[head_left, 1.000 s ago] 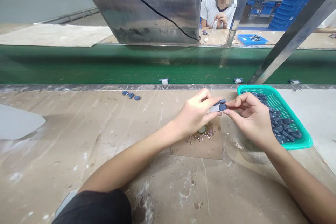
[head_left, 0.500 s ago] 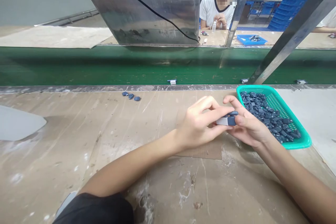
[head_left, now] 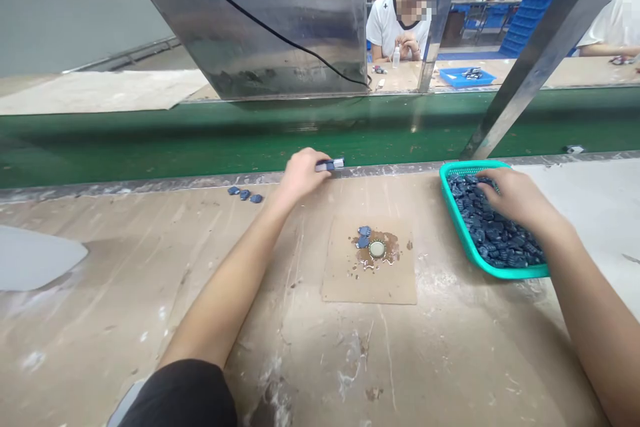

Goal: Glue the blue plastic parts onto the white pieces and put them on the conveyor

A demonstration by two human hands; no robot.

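My left hand reaches to the near edge of the green belt, its fingers closed on one end of a small dark blue and white plastic part. My right hand is in the green basket, thumb and forefinger closing on a dark blue piece among the heap of small dark blue plastic pieces. Between my arms lies a cardboard square. A wet brown stain marks it, with a round cap-like dish and two dark blue pieces on it.
Several loose blue pieces lie left of my left forearm. The green belt runs across behind the table, carrying another part at right. A slanted metal post and a steel cabinet stand beyond. A co-worker sits opposite.
My hands have parted from the part held between them. The left has moved forward and left to the belt, the right into the basket. The cardboard's stain and dish are now uncovered.
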